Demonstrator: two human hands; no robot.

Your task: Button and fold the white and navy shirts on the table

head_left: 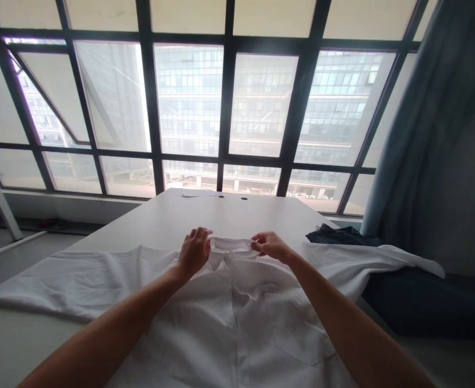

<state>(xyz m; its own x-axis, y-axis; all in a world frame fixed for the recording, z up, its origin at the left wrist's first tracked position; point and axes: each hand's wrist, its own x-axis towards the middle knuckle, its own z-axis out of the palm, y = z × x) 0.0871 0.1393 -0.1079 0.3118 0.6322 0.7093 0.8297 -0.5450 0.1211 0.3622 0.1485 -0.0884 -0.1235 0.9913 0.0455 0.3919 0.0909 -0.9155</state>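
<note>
A white button-up shirt [237, 323] lies face up on the table, its sleeves spread to both sides and a chest pocket [302, 334] showing at lower right. My left hand [195, 252] pinches the left end of the raised shirt collar [231, 245]. My right hand [270, 245] holds the collar's right end between its fingers. Part of the collar stands up between my hands, and my fingers hide its ends.
The white table [237, 215] runs towards a large gridded window [189, 102]. Dark blue cloth [334, 235] lies at the table's right edge, above a dark blue cushion [419, 302]. A blue-grey curtain [423, 134] hangs at right.
</note>
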